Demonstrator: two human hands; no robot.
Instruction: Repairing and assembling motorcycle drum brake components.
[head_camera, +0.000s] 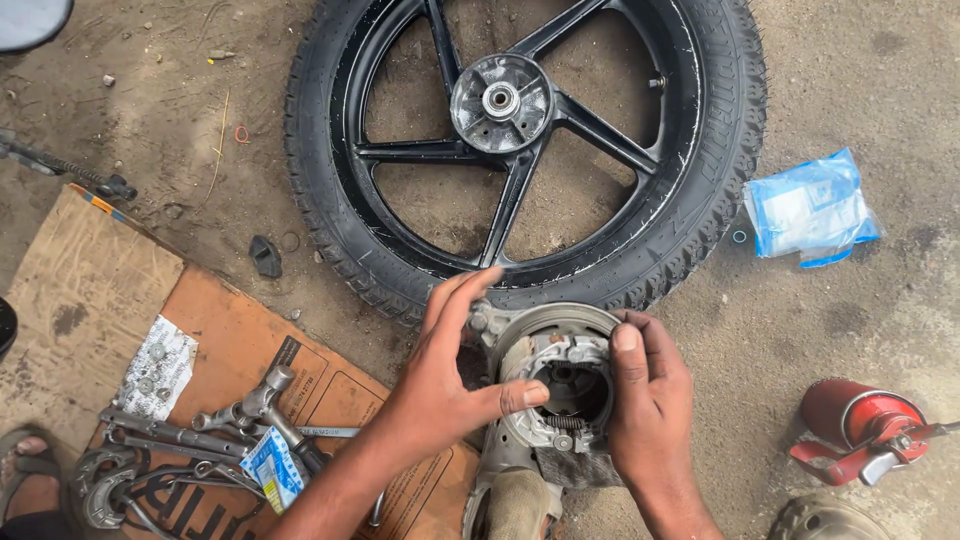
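Brake plate (560, 375), just below wheel (525, 140): left hand (445, 385) and right hand (650, 390) clasp opposite rims, steadying it. Spanners (170, 435) on cardboard (220, 340), left of plate, within reach.

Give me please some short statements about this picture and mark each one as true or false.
1. Both hands are on the round metal brake plate. True: the left hand and the right hand grip it from either side.
2. The black wheel stands upright against a wall. False: it lies flat on the ground.
3. A blue plastic packet lies to the right of the wheel. True.
4. The wrenches lie inside the wheel. False: they lie on the cardboard at the left.
5. The red oil can is in the right hand. False: it lies on the ground, apart from it.
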